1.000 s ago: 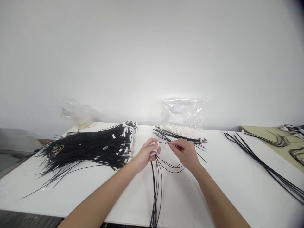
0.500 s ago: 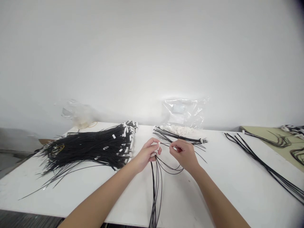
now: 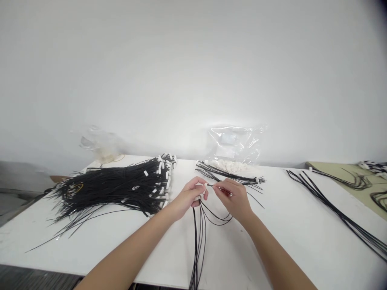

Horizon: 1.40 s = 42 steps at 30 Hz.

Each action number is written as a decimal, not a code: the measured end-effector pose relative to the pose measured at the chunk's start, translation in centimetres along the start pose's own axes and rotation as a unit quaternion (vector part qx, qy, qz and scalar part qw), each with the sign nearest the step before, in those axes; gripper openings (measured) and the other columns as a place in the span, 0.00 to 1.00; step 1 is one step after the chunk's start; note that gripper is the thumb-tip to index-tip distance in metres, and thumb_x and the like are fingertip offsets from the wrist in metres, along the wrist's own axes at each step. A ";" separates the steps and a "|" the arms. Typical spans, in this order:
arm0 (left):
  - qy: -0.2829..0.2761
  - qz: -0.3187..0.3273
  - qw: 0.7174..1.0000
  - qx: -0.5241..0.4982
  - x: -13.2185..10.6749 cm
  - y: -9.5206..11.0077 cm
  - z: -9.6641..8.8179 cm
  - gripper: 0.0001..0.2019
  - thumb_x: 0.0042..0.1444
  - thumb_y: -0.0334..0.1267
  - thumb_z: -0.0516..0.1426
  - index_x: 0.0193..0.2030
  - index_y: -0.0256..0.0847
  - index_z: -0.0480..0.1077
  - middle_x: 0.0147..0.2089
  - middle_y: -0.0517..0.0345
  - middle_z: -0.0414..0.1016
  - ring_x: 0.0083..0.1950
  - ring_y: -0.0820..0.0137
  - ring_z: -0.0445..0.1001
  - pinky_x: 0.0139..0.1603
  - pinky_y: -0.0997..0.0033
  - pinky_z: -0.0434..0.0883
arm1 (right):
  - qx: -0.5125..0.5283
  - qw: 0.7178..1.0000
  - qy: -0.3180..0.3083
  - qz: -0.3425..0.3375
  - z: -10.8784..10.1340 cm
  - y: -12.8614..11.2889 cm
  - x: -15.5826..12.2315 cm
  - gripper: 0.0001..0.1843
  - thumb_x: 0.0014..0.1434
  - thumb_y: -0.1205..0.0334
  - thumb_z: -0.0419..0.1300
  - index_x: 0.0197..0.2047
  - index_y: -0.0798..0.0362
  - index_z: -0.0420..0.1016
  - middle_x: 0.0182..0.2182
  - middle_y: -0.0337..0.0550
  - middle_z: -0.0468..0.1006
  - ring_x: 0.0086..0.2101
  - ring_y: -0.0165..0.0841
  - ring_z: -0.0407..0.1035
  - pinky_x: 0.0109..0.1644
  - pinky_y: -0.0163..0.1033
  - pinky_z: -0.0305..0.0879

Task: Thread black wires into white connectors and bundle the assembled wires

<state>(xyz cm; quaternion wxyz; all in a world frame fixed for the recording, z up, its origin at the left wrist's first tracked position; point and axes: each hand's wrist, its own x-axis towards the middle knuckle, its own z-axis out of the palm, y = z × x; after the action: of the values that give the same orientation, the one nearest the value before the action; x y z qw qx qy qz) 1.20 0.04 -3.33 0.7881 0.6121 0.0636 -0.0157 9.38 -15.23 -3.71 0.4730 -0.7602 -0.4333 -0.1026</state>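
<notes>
My left hand (image 3: 186,197) pinches a small white connector (image 3: 204,186) over the middle of the white table (image 3: 272,237). My right hand (image 3: 234,198) pinches the end of a thin black wire (image 3: 215,186) right beside the connector; the two hands almost touch. Several black wires (image 3: 198,237) hang from the connector and run down toward me, off the table's near edge. A few loop under my right hand.
A big heap of black wires with white connectors (image 3: 117,187) lies at left. A smaller wire bundle (image 3: 226,174) and a clear bag of white connectors (image 3: 234,151) sit behind my hands. More long black wires (image 3: 332,209) lie at right, beside a tan mat (image 3: 359,193).
My right hand has drawn a little closer to the left hand, bringing the wire end up to the connector. The left hand has barely moved.
</notes>
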 end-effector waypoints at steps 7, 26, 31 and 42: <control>-0.017 -0.012 1.000 -0.002 -0.1 0.1 0.1 0.09 0.52 0.43 0.52 0.39 0.44 0.59 0.26 0.61 0.64 0.21 0.81 0.51 0.19 0.81 0.45 | -0.003 1.000 0.007 -0.002 0.0 -0.3 0.1 0.09 0.55 0.63 0.53 0.27 0.52 0.72 0.20 0.38 0.65 0.22 0.26 0.56 0.25 0.32 0.54; 0.096 0.026 0.992 -0.072 1.0 -0.8 -1.4 0.13 0.50 0.47 0.54 0.37 0.41 0.60 0.28 0.65 0.58 0.19 0.85 0.49 0.18 0.82 0.47 | -0.165 0.934 -0.054 -0.313 1.0 -0.3 -1.1 0.11 0.49 0.73 0.56 0.34 0.48 0.69 0.32 0.36 0.69 0.35 0.30 0.58 0.44 0.43 0.52; 0.105 0.028 0.991 -0.076 1.3 -1.0 -1.7 0.14 0.49 0.47 0.55 0.38 0.42 0.61 0.28 0.65 0.59 0.18 0.86 0.48 0.17 0.82 0.46 | -0.172 0.923 -0.096 -0.332 1.8 -0.3 -1.1 0.08 0.50 0.75 0.54 0.28 0.52 0.67 0.29 0.37 0.68 0.33 0.28 0.58 0.40 0.39 0.53; 0.104 0.031 0.992 -0.068 1.3 -1.0 -1.8 0.13 0.49 0.47 0.55 0.36 0.41 0.61 0.28 0.65 0.58 0.19 0.86 0.47 0.17 0.82 0.46 | 0.023 0.989 -0.057 -0.137 0.2 -0.2 -0.3 0.04 0.55 0.68 0.54 0.31 0.52 0.69 0.26 0.39 0.70 0.30 0.28 0.62 0.36 0.36 0.60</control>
<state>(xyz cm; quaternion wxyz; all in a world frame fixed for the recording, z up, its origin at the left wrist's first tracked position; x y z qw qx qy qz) 2.26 1.55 -4.89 0.8171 0.5571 0.1271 0.0765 9.00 -15.23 -3.86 0.4463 -0.6873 -0.5617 -0.1134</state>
